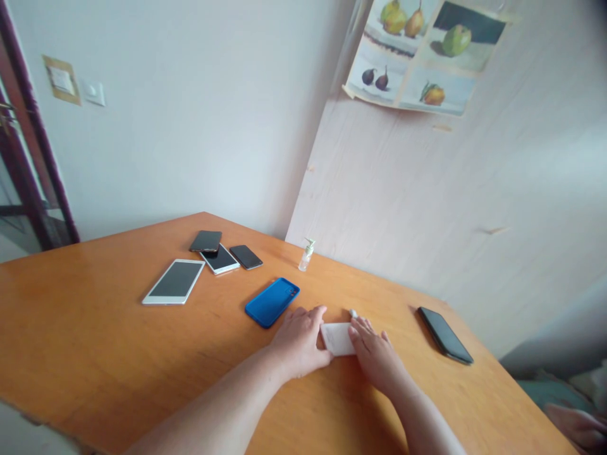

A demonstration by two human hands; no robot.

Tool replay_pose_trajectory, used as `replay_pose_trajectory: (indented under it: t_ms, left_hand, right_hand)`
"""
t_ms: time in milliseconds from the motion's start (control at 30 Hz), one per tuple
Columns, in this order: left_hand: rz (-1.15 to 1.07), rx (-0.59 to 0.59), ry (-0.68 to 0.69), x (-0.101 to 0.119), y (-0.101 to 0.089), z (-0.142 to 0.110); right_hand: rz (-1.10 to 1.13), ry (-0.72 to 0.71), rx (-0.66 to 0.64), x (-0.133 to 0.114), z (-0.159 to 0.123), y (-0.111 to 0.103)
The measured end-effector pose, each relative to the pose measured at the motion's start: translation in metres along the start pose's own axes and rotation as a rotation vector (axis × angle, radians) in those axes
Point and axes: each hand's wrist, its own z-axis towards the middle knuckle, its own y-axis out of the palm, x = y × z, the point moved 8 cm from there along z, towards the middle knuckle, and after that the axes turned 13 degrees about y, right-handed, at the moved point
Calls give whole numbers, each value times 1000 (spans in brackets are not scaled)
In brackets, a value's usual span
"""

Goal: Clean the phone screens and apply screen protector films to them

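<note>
Lying flat on the bench (pixel 95 354), well in from the back edge: a flat white rectangle (pixel 337 339). Curving left hand (pixel 300 346) around its left end, thumb and fingers wide apart; resting right hand (pixel 377 355) over its right end, cannot tell whether gripping. Probably light, fairly stiff, perhaps slippery; best taken by the short ends. Toward the back edge, notice a small pump bottle (pixel 306 258), contents unclear; nearer, a blue phone case (pixel 270 304), fill uncertain.
</note>
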Motion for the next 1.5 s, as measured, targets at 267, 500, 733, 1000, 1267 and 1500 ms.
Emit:
replay_pose_trajectory:
  t_ms: [267,500,733,1000,1267,1500]
  left_hand:
    - [-30,6,2,-1,-1,-1]
    - [-2,-12,13,-1,1,0]
    - [6,-17,10,-2,1,-1]
    - [21,-64,-5,1,-1,-1]
    - [-24,17,45,3,-5,0]
    - [-311,77,38,8,-7,4]
  right_hand:
    - [36,-281,-156,-44,-43,6]
    - [-106,-61,-65,-1,-23,-6]
    - [-89,-220,-77,-30,-44,-4]
    - [93,-157,56,-19,-23,-18]
    - [673,-5,24,-12,-22,-29]
    - [1024,39,-164,-17,-23,-22]
